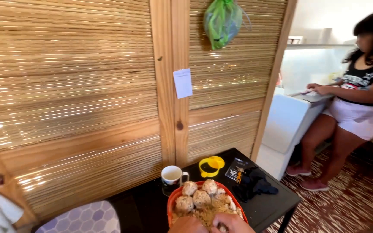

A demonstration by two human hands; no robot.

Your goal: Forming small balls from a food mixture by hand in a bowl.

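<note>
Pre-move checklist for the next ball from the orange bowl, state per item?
1. Both hands, left hand and right hand, in the orange bowl: ok.
2. Formed balls piled at the bowl's far side: ok.
3. Loose mixture left: ok.
4. What the fingers grip: cannot tell, cut off by the frame.
5. White mug clear of the bowl: cannot tell.
</note>
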